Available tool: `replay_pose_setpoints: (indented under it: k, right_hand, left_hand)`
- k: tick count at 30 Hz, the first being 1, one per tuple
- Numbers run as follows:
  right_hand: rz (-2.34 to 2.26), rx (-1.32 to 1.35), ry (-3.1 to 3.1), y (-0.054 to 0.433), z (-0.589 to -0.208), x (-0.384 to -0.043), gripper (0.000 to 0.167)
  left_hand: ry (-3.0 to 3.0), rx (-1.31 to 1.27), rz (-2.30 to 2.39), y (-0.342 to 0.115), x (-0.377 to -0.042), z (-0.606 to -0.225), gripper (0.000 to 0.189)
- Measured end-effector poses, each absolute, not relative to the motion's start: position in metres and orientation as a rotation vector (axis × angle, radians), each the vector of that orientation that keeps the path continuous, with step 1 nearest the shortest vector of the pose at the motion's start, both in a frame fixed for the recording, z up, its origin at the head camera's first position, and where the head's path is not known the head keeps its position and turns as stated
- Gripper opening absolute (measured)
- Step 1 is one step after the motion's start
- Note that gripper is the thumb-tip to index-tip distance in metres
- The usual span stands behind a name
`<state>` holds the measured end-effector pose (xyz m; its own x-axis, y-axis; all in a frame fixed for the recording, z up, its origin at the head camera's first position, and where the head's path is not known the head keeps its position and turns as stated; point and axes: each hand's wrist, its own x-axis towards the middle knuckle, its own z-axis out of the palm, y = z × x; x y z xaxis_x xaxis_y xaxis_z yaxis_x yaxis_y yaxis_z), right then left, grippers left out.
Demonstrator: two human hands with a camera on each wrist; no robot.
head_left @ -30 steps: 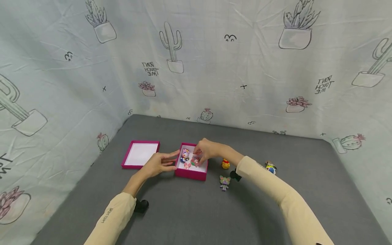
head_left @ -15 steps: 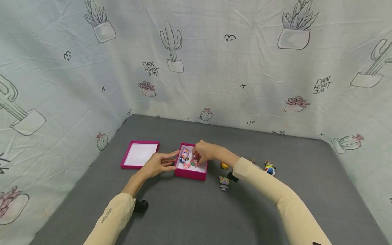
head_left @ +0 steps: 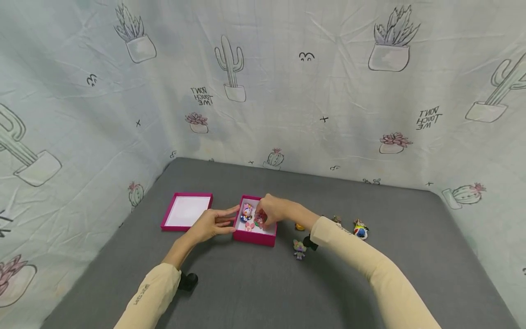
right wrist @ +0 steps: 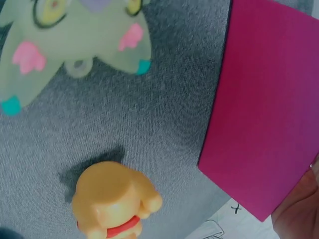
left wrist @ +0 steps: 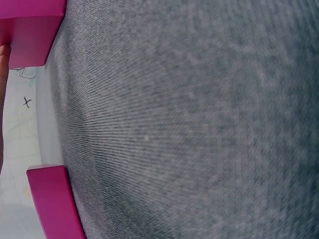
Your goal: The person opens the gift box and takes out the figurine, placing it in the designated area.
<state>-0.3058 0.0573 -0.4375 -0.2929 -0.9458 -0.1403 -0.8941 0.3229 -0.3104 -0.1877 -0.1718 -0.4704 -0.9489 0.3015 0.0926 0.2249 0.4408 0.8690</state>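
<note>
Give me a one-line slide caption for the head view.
Left hand against the open pink box, right hand inside among small figurines, lid lying alongside.

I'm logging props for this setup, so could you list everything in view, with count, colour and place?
Box: one, magenta, white inside, mid-table
Lid-like tray: one, magenta, white inside, left of the box
Purple-haired figure: one, multicoloured, inside the box
Pink toys: seemingly two, one with green, inside the box
Eared figure: one, grey-green, right of the box
Yellow figure: one, yellow and red, right of the box
Brownish item: one, mostly hidden, beyond the right sleeve
Blue-white-yellow figure: one, far right
Table: one, grey, underneath
Printed cloth: white, behind
Wrist devices: two, black, by the cuffs
Sleeves: two, cream
Left hand: one, at the box's left side
Right hand: one, reaching into the box
</note>
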Motion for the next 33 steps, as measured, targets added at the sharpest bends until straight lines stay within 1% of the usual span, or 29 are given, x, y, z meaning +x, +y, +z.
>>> replay_pose_setpoints:
  k: [5,12,18,25,33]
  right_hand:
    - [-0.267,-1.645,2.303,0.057,-0.441,-0.304,0.028]
    - [-0.310,-1.654,2.343,0.063,-0.437,-0.304,0.034]
    - [-0.624,-1.632,2.381,0.075,-0.433,-0.303,0.035]
    - [-1.060,-1.496,2.425,0.100,-0.433,-0.302,0.039]
    - [-1.386,-1.340,2.373,0.122,-0.430,-0.295,0.035]
  left_hand:
    - [2.592,0.482,1.556,-0.170,-0.186,-0.470,0.063]
    - [2.606,0.468,1.554,-0.168,-0.188,-0.470,0.064]
    - [2.625,0.477,1.538,-0.172,-0.187,-0.470,0.064]
    - [2.618,0.486,1.546,-0.174,-0.188,-0.469,0.065]
    - [2.596,0.494,1.569,-0.172,-0.190,-0.467,0.067]
